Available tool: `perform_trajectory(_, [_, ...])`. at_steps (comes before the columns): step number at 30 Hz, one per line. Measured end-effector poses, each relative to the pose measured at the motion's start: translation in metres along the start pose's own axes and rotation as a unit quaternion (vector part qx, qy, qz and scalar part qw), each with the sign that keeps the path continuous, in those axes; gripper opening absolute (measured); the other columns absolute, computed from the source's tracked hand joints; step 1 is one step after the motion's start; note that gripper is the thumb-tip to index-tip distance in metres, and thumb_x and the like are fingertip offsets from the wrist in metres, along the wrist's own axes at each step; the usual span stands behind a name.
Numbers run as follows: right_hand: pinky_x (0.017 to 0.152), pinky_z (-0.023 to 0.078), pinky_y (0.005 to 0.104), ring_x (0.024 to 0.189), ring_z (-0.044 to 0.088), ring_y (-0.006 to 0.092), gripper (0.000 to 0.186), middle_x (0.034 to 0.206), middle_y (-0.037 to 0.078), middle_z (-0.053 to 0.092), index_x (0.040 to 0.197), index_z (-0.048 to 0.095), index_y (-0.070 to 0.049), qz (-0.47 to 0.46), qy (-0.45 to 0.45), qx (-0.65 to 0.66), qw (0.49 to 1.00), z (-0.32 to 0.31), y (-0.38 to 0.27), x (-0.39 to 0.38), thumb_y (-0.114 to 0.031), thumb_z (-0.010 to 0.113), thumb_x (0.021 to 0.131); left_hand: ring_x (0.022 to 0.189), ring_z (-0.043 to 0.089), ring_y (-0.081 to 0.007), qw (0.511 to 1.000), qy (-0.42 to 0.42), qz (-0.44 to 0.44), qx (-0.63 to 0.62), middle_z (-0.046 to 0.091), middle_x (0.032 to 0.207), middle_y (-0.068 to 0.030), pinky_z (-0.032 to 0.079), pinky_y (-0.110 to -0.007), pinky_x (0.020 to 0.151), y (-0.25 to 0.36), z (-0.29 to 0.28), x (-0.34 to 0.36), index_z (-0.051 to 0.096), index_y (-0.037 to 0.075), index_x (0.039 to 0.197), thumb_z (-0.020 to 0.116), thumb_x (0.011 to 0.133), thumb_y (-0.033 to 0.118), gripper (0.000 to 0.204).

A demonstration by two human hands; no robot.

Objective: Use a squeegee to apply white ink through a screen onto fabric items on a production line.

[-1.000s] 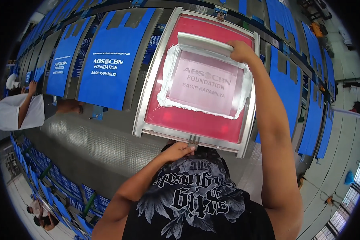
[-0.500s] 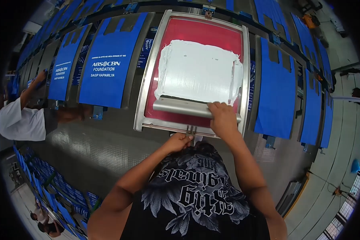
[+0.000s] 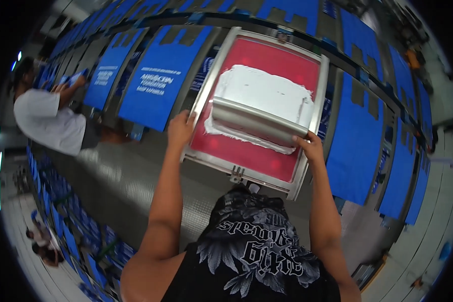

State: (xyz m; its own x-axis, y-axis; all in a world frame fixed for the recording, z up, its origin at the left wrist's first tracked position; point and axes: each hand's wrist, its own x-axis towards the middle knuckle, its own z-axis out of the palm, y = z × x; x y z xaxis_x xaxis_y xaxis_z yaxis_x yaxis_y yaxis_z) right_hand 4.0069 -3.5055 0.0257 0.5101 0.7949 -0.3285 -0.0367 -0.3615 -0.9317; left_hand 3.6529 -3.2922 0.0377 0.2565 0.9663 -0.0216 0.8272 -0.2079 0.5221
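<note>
A screen printing frame [image 3: 323, 83] with red mesh lies before me, with a broad patch of white ink [image 3: 267, 88] on the mesh. Across the ink rests a long metal squeegee [image 3: 254, 121], tilted down toward the right. The fingers of my right hand [image 3: 311, 146] are closed on its right end. At the frame's left rail, my left hand [image 3: 180, 130] curls its fingers against the metal edge. A small forked metal bracket [image 3: 237, 174] sits at the middle of the frame's near edge.
Blue cut fabric panels lie on boards to both sides, including a printed one [image 3: 161, 75] at left and a plain one [image 3: 355, 141] at right. A person in a white shirt [image 3: 50, 121] works at far left. A metal rail [image 3: 367, 80] runs behind the frame.
My left hand has left the forked bracket and moved up to the left rail. The squeegee has shifted away from me onto the ink, with my right hand on its end. The view has turned.
</note>
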Motion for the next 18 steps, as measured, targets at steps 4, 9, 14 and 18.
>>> perform_trajectory(4, [0.071, 0.047, 0.0261, 0.078, 0.059, 0.0135, 0.039, 0.085, 0.007, 0.065, 0.099, 0.066, 0.001, 0.043, -0.044, 0.011, 0.998, 0.020, -0.007, 0.009, -0.020, 0.078, 0.069, 0.104, 0.057, -0.0238, 0.983, -0.068, -0.028, -0.165, 0.062, 0.111, -0.0154, 0.043, -0.034, 0.091, -0.096, 0.023, 0.009, 0.058, -0.001, 0.115, 0.051, 0.092, 0.022, 0.033])
perform_trajectory(9, [0.066, 0.045, 0.0279, 0.075, 0.057, 0.0136, 0.040, 0.082, 0.006, 0.064, 0.097, 0.066, 0.001, 0.006, 0.030, 0.049, 0.998, -0.051, -0.019, -0.024, -0.022, 0.079, 0.068, 0.093, 0.056, -0.0146, 0.971, -0.061, -0.063, -0.221, 0.064, 0.101, -0.0092, 0.043, -0.028, 0.081, 0.030, 0.001, -0.032, 0.056, -0.001, 0.116, 0.047, 0.096, 0.033, 0.040])
perform_trajectory(14, [0.072, 0.045, 0.0271, 0.077, 0.057, 0.0138, 0.032, 0.083, 0.005, 0.063, 0.095, 0.066, 0.001, 0.007, 0.090, 0.012, 0.996, -0.194, -0.007, -0.069, -0.014, 0.075, 0.068, 0.100, 0.053, -0.0150, 0.933, -0.141, -0.069, -0.324, 0.061, 0.110, -0.0112, 0.042, -0.028, 0.087, 0.119, 0.093, -0.094, 0.053, 0.002, 0.125, 0.048, 0.096, 0.034, 0.043])
perform_trajectory(18, [0.080, 0.043, 0.0285, 0.085, 0.057, 0.0153, 0.036, 0.088, 0.007, 0.065, 0.100, 0.066, 0.002, 0.010, 0.134, 0.001, 0.991, -0.307, 0.022, -0.102, -0.011, 0.074, 0.068, 0.101, 0.056, -0.0187, 0.925, -0.163, -0.042, -0.341, 0.062, 0.112, -0.0167, 0.042, -0.030, 0.090, 0.210, 0.168, -0.142, 0.050, 0.000, 0.127, 0.051, 0.095, 0.035, 0.048])
